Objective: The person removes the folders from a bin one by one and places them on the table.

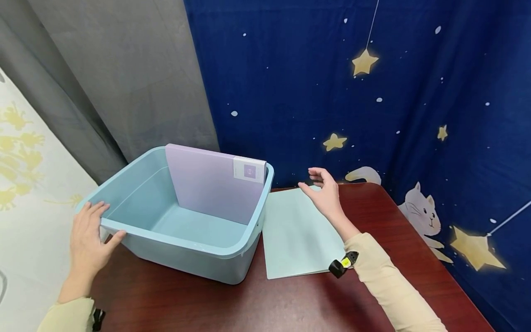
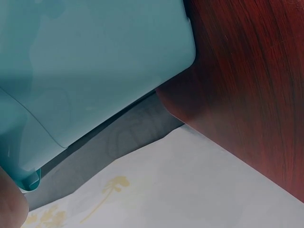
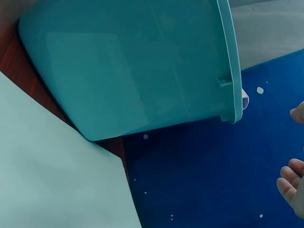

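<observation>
Got left hand [image 1: 88,240] gripping blue tub [image 1: 186,259] at near left, right hand [image 1: 325,193] loose and empty above mint folder [image 1: 296,235], probably light, bendy, slick, so best pinched by near edge.

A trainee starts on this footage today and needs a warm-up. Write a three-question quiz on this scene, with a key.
1. Multiple choice. Which hand holds the rim of the blue bin?
a) right
b) left
c) neither

2. True or false. The purple panel stands inside the bin, its top edge rising above the rim.

3. Fill in the blank. The pale green panel lies flat beside the bin on the ____.

Key
1: b, the left hand, at the near-left corner.
2: True.
3: Table.
</observation>
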Available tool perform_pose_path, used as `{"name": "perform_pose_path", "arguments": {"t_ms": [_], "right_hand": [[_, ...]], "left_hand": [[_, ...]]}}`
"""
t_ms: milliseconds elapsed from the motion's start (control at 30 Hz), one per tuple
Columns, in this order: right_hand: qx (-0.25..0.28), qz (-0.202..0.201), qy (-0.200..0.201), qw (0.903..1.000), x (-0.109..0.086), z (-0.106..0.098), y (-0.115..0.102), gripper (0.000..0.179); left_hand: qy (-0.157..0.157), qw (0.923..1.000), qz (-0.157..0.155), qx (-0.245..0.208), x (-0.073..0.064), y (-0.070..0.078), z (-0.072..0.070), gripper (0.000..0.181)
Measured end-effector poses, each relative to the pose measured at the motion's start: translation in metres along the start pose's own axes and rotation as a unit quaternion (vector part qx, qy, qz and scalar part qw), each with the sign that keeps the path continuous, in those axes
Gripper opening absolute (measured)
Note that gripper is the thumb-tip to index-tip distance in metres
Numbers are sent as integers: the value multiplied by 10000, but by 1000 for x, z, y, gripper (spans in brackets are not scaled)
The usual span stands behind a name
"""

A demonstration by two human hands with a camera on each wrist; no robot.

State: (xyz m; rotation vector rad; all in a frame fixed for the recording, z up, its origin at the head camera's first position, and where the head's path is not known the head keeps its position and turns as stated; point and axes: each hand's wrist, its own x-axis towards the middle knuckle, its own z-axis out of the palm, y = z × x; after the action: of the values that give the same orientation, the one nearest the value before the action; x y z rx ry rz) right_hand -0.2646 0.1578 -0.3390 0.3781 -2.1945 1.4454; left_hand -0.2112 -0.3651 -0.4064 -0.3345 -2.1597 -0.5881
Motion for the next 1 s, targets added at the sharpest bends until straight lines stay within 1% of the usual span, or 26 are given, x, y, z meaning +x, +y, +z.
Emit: {"name": "perform_pose_path", "arguments": {"t_ms": [167, 233, 367, 567, 833, 1000], "right_hand": [[16, -43, -19, 10000, 12, 7, 12, 41], [-45, -139, -26, 9999, 16, 10, 13, 41], [-20, -280, -40, 9996, 24, 16, 10, 42], [-79, -333, -67, 9994, 34, 22, 3, 42], [-232, -332, -233, 9989, 43, 30, 0, 45], [-321, -337, -411, 9981, 48, 36, -1, 46]], "left_hand": [[2, 10000, -16, -10, 0, -1, -1, 96], [2, 10000, -15, -8, -1, -1, -1, 96], [-70, 10000, -47, 37, -1, -2, -2, 93], [-226, 9996, -153, 105, -2, 1, -3, 88], [-197, 9997, -95, 117, 1, 1, -4, 90], [-248, 9996, -74, 145, 1, 1, -4, 89]]}}
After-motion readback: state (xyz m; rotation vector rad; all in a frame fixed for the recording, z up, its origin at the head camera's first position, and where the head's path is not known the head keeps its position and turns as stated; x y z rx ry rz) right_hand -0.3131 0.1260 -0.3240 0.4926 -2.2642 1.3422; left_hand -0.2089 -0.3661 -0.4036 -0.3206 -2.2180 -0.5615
